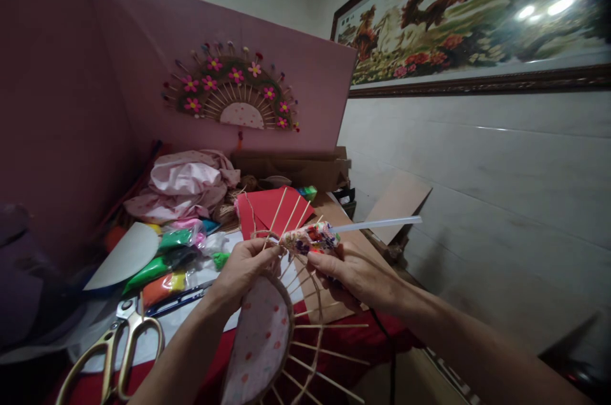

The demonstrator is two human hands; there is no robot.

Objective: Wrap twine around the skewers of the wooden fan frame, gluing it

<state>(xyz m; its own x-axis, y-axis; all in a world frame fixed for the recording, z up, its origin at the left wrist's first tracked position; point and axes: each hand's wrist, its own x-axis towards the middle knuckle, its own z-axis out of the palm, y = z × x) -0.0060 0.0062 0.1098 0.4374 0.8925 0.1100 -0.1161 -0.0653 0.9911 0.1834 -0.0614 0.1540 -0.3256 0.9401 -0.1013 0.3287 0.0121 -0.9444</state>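
My left hand (243, 268) pinches the fan-shaped craft frame (267, 335) near its thin wooden sticks (286, 217); the frame has a dotted white fabric half-circle and radiating sticks. In my right hand (356, 274) is a glue gun (310, 238) wrapped in floral-patterned tape, with a long translucent glue stick (377, 223) jutting from its back to the right. The gun's tip meets the sticks just by my left fingertips. A black cord (389, 354) hangs below my right wrist.
Gold-handled scissors (114, 348) lie at the front left. Bags of coloured clay (167, 258), a white paper piece (126, 252), pink cloth (186, 182), red paper (267, 207) and cardboard boxes (296, 169) crowd the table. A finished flower fan (233, 96) hangs on the pink board.
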